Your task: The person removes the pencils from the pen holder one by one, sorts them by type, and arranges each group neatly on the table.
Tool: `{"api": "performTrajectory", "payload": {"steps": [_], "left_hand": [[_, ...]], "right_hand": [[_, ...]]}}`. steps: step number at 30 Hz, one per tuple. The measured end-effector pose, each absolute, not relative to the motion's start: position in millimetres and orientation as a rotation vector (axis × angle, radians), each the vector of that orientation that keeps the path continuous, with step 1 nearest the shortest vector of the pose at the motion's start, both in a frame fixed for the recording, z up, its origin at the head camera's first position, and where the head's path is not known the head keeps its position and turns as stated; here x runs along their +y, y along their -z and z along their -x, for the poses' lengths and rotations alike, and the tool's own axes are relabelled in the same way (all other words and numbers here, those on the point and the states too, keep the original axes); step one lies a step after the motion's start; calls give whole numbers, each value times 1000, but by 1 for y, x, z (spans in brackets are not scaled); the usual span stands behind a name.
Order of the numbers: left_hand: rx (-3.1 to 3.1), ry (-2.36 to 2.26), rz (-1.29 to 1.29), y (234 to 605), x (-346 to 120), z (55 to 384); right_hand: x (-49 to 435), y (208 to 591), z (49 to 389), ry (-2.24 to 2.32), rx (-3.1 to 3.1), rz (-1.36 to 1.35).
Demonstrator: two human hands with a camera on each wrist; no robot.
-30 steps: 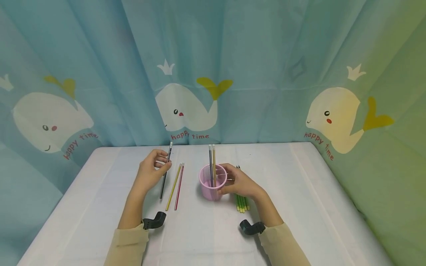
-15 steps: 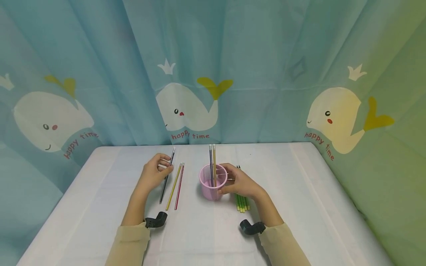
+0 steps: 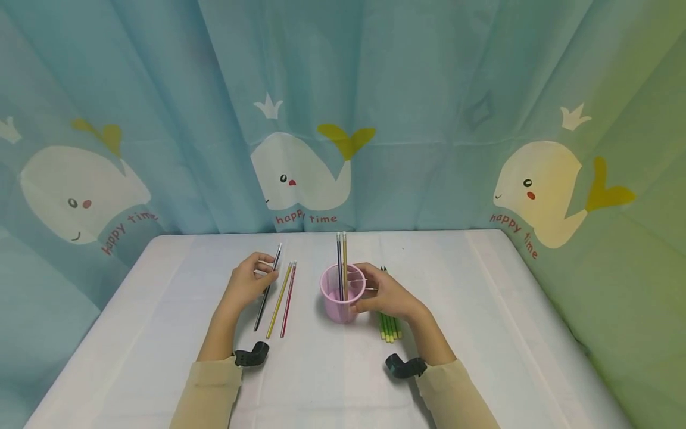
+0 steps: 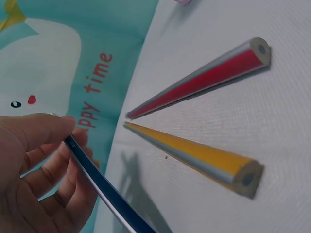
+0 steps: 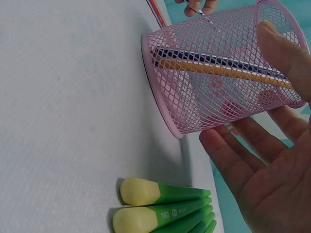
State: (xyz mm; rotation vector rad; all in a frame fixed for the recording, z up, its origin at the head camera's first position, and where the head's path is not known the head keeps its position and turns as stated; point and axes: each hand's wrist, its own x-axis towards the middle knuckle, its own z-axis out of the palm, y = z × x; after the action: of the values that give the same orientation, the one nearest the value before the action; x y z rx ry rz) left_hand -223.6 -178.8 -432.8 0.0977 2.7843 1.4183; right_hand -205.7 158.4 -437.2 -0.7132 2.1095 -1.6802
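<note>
Between thumb and fingers, my left hand (image 3: pixel 250 281) pinches a dark blue pencil (image 4: pixel 99 182) with silver stripes, tilted over the table's left part. To its right lie a yellow pencil (image 3: pixel 279 302) and a red pencil (image 3: pixel 288 302), unsharpened ends towards me. My right hand (image 3: pixel 390 295) holds the pink mesh pen cup (image 5: pixel 209 82) by its right side, thumb at the rim and fingers along the wall. Inside the cup stand a dark blue pencil (image 3: pixel 340 256) and a yellow one (image 3: pixel 345 256). The cup stands upright on the table.
Several green pencils (image 3: pixel 389 328) with pale yellow ends lie bunched right of the cup, partly beneath my right hand in the head view. A light cloth covers the table (image 3: pixel 471 333). Behind it hangs a blue-green curtain (image 3: pixel 418 179) printed with whales.
My left hand has come slightly lower and nearer to me, with the dark blue pencil now tilting more. The right hand and cup have stayed in place.
</note>
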Motion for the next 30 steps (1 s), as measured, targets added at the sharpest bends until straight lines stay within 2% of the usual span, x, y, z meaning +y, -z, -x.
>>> {"api": "performTrajectory", "payload": {"steps": [30], "left_hand": [[2813, -1229, -72, 447, -172, 225]], "right_hand": [[159, 437, 205, 1659, 2159, 627]]}}
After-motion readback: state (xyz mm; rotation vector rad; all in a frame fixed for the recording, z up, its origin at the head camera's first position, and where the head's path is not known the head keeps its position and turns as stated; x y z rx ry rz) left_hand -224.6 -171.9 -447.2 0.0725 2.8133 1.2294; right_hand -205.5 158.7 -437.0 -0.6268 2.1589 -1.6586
